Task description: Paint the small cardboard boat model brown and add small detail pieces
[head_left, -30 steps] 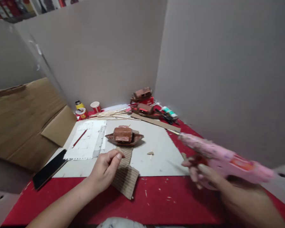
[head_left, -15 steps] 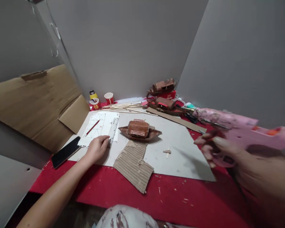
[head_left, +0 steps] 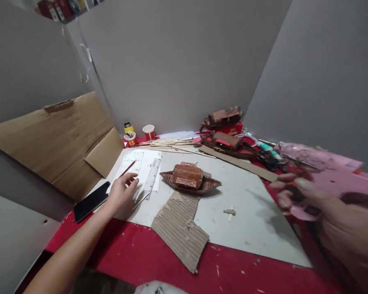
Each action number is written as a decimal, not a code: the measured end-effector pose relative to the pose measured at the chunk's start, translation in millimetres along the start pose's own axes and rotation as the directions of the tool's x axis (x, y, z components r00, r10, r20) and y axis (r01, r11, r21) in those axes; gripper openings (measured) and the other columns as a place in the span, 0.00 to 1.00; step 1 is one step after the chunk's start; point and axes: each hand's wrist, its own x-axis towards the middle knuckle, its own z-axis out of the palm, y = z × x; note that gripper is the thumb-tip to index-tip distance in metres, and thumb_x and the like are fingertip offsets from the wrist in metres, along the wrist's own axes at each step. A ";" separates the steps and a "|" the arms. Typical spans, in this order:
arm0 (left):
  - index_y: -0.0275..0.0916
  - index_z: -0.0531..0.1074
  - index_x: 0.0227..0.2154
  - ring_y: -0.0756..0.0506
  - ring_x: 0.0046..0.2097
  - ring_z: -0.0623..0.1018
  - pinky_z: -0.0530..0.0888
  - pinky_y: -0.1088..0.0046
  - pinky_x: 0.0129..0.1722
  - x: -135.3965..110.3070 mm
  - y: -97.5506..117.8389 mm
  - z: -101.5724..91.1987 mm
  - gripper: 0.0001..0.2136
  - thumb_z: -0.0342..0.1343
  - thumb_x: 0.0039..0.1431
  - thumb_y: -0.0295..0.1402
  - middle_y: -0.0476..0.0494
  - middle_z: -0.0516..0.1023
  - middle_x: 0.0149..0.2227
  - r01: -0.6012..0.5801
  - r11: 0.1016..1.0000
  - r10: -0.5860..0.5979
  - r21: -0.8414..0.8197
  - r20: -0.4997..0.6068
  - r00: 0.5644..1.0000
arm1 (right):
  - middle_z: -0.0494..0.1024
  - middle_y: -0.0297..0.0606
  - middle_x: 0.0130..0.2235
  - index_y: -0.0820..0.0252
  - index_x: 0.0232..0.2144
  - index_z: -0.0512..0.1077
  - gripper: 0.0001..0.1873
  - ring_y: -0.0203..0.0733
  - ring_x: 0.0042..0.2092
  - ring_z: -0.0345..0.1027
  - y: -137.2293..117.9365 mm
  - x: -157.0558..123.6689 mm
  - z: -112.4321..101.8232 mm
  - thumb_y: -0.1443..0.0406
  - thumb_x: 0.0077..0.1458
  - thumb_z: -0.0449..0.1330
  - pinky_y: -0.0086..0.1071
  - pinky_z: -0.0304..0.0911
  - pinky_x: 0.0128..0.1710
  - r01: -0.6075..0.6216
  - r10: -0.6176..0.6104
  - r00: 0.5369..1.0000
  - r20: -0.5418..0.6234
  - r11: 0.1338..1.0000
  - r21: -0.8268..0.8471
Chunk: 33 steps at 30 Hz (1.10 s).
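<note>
One right hand [head_left: 317, 200] clasps the pink glue gun [head_left: 331, 173] by its grip, presumably keeping the tip clear; left hand [head_left: 122, 191], slack, seemingly empty, is over paper [head_left: 144, 168].

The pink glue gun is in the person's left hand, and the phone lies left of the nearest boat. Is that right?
Not quite: the head view shows the pink glue gun in the right hand, not the left hand. The phone does lie left of the nearest boat.
</note>
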 end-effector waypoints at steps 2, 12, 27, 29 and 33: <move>0.37 0.77 0.41 0.45 0.32 0.75 0.70 0.70 0.32 5.6 0.0 -5.5 0.16 0.54 0.58 0.42 0.44 0.79 0.30 -0.004 1.000 0.003 -0.028 -0.030 1.000 | 0.77 0.41 0.26 0.57 0.16 0.72 0.26 0.42 0.31 0.71 -0.4 -0.5 -5.0 0.46 0.55 0.60 0.31 0.66 0.29 0.040 -0.040 0.999 0.009 0.999 -0.024; 0.34 0.75 0.45 0.47 0.27 0.73 0.72 0.70 0.28 23.7 20.0 -9.6 0.20 0.57 0.56 0.44 0.46 0.77 0.28 -0.029 0.978 0.022 -0.207 -0.035 0.999 | 0.75 0.36 0.24 0.59 0.26 0.75 0.22 0.36 0.25 0.67 9.5 -0.4 -11.4 0.46 0.53 0.63 0.29 0.63 0.26 0.021 -0.018 1.000 -0.015 0.983 0.185; 0.42 0.74 0.26 0.49 0.24 0.72 0.67 0.75 0.24 -21.0 137.6 5.9 0.11 0.53 0.63 0.37 0.49 0.75 0.22 -0.560 0.829 0.545 -0.008 0.243 0.803 | 0.71 0.33 0.20 0.59 0.26 0.75 0.22 0.34 0.23 0.63 8.2 0.9 -9.4 0.46 0.54 0.61 0.29 0.58 0.23 0.099 -0.091 0.994 -0.060 0.982 0.158; 0.41 0.73 0.26 0.49 0.25 0.73 0.68 0.75 0.25 10.1 138.6 6.1 0.14 0.51 0.65 0.39 0.49 0.75 0.23 -0.540 0.819 0.502 0.194 0.215 0.838 | 0.71 0.33 0.21 0.58 0.26 0.74 0.22 0.35 0.24 0.63 8.4 1.5 -8.9 0.45 0.54 0.61 0.29 0.59 0.23 0.099 -0.092 0.995 -0.050 0.982 0.162; 0.37 0.75 0.36 0.46 0.33 0.77 0.73 0.69 0.34 96.2 124.3 17.4 0.10 0.50 0.66 0.35 0.45 0.79 0.32 -0.470 0.761 0.398 0.448 0.251 0.882 | 0.71 0.33 0.21 0.57 0.24 0.73 0.25 0.36 0.24 0.64 4.9 1.5 -8.6 0.43 0.53 0.60 0.30 0.60 0.25 0.103 -0.099 0.995 -0.035 0.984 0.145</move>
